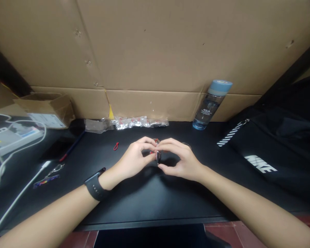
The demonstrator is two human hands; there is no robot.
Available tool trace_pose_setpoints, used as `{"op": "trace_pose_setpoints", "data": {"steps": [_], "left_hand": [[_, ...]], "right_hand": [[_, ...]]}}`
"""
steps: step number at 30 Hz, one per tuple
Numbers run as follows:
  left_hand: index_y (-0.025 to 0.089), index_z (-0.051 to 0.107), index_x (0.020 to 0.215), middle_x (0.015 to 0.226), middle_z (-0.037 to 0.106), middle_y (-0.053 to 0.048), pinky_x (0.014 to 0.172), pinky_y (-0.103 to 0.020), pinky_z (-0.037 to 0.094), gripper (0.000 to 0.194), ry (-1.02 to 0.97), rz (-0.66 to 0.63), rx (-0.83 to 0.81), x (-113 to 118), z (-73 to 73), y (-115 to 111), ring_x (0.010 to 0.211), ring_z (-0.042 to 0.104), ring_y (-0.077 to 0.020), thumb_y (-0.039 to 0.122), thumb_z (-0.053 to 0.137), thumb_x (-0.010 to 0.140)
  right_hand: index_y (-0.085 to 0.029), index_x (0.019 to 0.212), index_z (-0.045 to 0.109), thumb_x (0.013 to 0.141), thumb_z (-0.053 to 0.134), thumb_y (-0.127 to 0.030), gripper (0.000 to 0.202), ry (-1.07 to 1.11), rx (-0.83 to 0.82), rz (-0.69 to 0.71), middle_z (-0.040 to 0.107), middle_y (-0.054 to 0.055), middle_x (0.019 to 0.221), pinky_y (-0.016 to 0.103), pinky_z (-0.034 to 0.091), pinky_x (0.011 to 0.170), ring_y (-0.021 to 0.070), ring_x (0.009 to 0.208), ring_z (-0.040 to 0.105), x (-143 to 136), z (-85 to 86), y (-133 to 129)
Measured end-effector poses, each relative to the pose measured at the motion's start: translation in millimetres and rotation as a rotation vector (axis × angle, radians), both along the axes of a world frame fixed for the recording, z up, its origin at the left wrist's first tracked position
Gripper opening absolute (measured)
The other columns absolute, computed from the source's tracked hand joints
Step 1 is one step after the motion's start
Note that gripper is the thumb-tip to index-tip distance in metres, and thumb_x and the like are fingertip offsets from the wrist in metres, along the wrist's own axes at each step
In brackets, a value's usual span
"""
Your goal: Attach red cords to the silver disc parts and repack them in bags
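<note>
Both hands meet above the middle of the black table [144, 210]. A small dark disc-like piece with a shiny edge [158, 157] stands on edge between them. My left hand [135, 159] pinches it from the left, thumb and fingers together. From the right, my right hand [182, 160] has its thumb at the lower edge and its fingertips at the top. Bits of red and a round brownish object show behind the fingertips, mostly hidden. A small red loop [116, 146] lies on the table left of the hands.
Clear plastic packets [131, 123] lie along the cardboard wall [144, 44]. A water bottle [209, 105] leans at the back right, beside a black bag [276, 148]. At left are a cardboard box [48, 108], a power strip [15, 139], white cables and a keychain [48, 179].
</note>
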State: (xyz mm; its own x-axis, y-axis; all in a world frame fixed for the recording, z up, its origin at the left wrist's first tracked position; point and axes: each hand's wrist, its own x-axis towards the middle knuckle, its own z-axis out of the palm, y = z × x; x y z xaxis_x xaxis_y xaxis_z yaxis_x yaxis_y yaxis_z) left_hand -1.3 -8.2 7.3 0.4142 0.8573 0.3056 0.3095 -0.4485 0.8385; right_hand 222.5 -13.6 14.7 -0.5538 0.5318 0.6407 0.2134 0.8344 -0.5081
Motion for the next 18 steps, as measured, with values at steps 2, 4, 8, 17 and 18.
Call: {"op": "trace_pose_setpoints", "data": {"steps": [2,4,8,17,18], "left_hand": [[0.023,0.081,0.088,0.116,0.070,-0.007,0.106,-0.039,0.050,0.008,-0.021,-0.016,-0.025,0.3,0.0,0.3,0.111,0.067,-0.0241,0.026,0.074,0.089],[0.023,0.081,0.089,0.116,0.070,-0.007,0.105,-0.040,0.050,0.008,-0.036,-0.013,-0.034,0.6,-0.6,0.9,0.110,0.067,-0.0238,0.026,0.074,0.088],[0.022,0.082,0.088,0.115,0.071,-0.008,0.101,-0.040,0.053,0.009,-0.052,0.013,-0.034,1.2,-3.9,2.2,0.104,0.069,-0.0235,0.028,0.075,0.087],[0.022,0.081,0.092,0.097,0.080,-0.002,0.098,-0.036,0.053,0.010,-0.059,0.039,-0.033,2.3,-5.2,-0.5,0.093,0.073,-0.0218,0.029,0.073,0.091],[0.022,0.081,0.093,0.096,0.081,-0.002,0.097,-0.036,0.054,0.012,-0.047,0.038,-0.038,2.4,-4.2,-1.3,0.092,0.073,-0.0218,0.030,0.072,0.092]], "right_hand": [[-0.027,0.127,0.068,0.082,0.079,-0.015,0.048,0.001,0.016,0.001,0.072,0.010,0.121,0.043,0.059,0.102,0.0261,0.115,0.069,0.6,0.0,0.9],[-0.027,0.129,0.068,0.083,0.078,-0.016,0.048,0.005,0.025,0.003,0.072,0.010,0.122,0.043,0.059,0.102,0.0259,0.116,0.070,0.9,0.0,1.2],[-0.028,0.130,0.068,0.086,0.077,-0.019,0.046,0.009,0.043,-0.020,0.073,0.009,0.123,0.045,0.060,0.102,0.0258,0.116,0.070,0.8,-0.3,0.3],[-0.027,0.127,0.069,0.084,0.080,-0.020,0.045,0.046,0.001,-0.108,0.071,0.009,0.120,0.040,0.063,0.087,0.0239,0.106,0.069,-0.2,-4.1,-0.5],[-0.027,0.127,0.069,0.084,0.079,-0.020,0.044,0.047,-0.008,-0.116,0.071,0.009,0.120,0.039,0.064,0.084,0.0240,0.106,0.069,-0.3,-4.4,-0.3]]}}
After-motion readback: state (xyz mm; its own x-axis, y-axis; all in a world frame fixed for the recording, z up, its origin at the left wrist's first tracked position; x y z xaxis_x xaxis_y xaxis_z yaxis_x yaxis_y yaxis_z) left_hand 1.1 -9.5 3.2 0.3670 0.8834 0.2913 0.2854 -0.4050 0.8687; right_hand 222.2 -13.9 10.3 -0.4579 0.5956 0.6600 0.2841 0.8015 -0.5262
